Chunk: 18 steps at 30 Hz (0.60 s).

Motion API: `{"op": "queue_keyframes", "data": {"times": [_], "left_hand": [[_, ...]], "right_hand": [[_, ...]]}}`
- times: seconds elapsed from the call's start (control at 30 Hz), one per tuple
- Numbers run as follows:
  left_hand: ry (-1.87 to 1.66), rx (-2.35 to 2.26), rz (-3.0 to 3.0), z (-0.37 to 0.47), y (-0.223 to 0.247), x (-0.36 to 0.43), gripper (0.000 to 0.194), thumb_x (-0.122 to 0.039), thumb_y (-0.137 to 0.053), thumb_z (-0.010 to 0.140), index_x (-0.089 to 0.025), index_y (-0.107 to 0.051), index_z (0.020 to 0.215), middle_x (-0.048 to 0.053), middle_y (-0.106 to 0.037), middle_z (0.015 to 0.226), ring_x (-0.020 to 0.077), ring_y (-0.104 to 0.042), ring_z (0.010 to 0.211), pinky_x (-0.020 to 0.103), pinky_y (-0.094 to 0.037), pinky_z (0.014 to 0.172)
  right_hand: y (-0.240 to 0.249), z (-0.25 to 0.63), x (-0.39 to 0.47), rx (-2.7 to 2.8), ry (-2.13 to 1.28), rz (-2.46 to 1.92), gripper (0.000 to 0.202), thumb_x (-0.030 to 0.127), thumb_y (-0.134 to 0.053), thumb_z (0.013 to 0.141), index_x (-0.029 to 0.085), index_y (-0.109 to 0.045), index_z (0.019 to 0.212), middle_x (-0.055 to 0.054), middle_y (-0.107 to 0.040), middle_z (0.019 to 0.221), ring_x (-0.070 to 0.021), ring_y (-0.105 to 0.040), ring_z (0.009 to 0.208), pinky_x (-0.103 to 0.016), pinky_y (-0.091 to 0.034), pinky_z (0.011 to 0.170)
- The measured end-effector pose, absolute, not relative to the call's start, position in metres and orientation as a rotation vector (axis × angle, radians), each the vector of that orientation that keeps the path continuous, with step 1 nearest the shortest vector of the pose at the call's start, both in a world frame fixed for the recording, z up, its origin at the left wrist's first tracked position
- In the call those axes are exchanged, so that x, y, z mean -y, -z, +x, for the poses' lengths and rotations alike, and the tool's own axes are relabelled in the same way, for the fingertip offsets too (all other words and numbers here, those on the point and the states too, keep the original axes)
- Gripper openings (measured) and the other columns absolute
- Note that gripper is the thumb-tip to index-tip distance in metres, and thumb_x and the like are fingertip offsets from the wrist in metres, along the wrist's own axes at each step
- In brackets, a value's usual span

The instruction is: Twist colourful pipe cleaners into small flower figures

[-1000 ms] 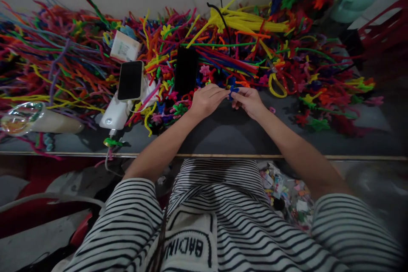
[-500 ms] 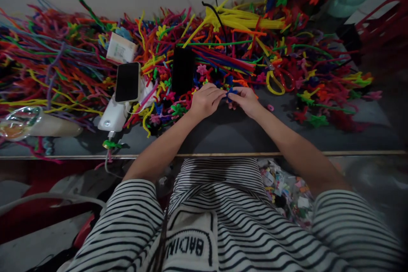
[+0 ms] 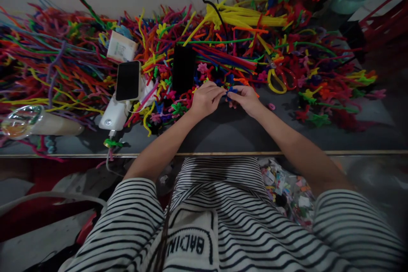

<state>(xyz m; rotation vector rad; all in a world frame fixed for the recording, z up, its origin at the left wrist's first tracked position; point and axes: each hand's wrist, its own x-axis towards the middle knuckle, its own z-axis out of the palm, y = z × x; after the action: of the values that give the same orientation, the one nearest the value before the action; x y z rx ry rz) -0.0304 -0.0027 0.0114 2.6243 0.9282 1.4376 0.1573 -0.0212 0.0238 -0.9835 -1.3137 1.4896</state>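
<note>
A small blue pipe-cleaner flower [image 3: 231, 92] is pinched between my two hands above the dark tabletop. My right hand [image 3: 245, 98] grips its body with thumb and forefinger. From the other side, my left hand [image 3: 208, 99] has its fingertips closed on the flower's left edge; the exact part is too small to make out. A tiny pink pipe-cleaner ring [image 3: 271, 106] lies on the table to the right of my right hand. Behind my hands are a bundle of straight red and blue pipe cleaners [image 3: 236, 60] and several finished-looking pipe-cleaner flowers [image 3: 202, 68].
Pipe cleaners [image 3: 73, 72] heap along the table's back. Yellow and orange-handled scissors [image 3: 276, 80] lie right of centre. Left are a dark phone [image 3: 183, 69], a second phone [image 3: 128, 80], a white power bank [image 3: 112, 114] and a tipped plastic cup [image 3: 41, 123]. Scraps [image 3: 287, 191] lie below the table.
My hands keep their pinch on the blue flower, with hardly any movement of the fingers. The whole view has shifted very slightly.
</note>
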Motion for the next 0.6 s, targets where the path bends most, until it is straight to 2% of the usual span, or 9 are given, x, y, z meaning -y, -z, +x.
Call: {"op": "queue_keyframes", "data": {"times": [0.2, 0.37, 0.43, 0.6], "left_hand": [[-1.533, -1.046, 2.465, -0.024, -0.013, 0.005, 0.033, -0.039, -0.052, 0.101, -0.019, -0.076, 0.093, 0.006, -0.075, 0.079, 0.0158, -0.065, 0.074, 0.033, -0.053, 0.076], [-1.506, -1.109, 2.428, -0.019, -0.011, 0.009, 0.039, -0.051, -0.060, 0.095, -0.019, -0.072, 0.112, 0.005, -0.074, 0.081, 0.0168, -0.065, 0.079, 0.034, -0.053, 0.082], [-1.485, -1.119, 2.473, -0.019, -0.008, 0.009, 0.040, -0.053, -0.062, 0.093, -0.019, -0.072, 0.112, 0.004, -0.074, 0.081, 0.0176, -0.065, 0.082, 0.034, -0.053, 0.082], [-1.521, -1.169, 2.527, -0.019, -0.005, 0.006, 0.030, -0.045, -0.056, 0.098, -0.021, -0.074, 0.103, 0.004, -0.075, 0.081, 0.0174, -0.066, 0.083, 0.034, -0.052, 0.081]], "right_hand": [[-0.023, 0.155, 0.018, 1.156, -1.447, -1.043, 0.041, 0.048, -0.089, 0.059, 0.018, -0.068, 0.076, 0.003, -0.063, 0.062, -0.0073, -0.057, 0.048, -0.018, -0.040, 0.039], [-0.022, 0.155, 0.016, 1.013, -1.420, -1.080, 0.040, 0.052, -0.088, 0.058, 0.022, -0.065, 0.071, 0.008, -0.048, 0.051, -0.0055, -0.044, 0.042, -0.018, -0.031, 0.036], [-0.022, 0.156, 0.016, 1.031, -1.447, -1.063, 0.041, 0.054, -0.087, 0.060, 0.022, -0.064, 0.072, 0.007, -0.050, 0.052, -0.0066, -0.047, 0.044, -0.019, -0.034, 0.037], [-0.024, 0.156, 0.017, 1.127, -1.496, -1.041, 0.042, 0.054, -0.086, 0.066, 0.019, -0.066, 0.080, 0.005, -0.056, 0.055, -0.0076, -0.054, 0.047, -0.018, -0.038, 0.038]]}}
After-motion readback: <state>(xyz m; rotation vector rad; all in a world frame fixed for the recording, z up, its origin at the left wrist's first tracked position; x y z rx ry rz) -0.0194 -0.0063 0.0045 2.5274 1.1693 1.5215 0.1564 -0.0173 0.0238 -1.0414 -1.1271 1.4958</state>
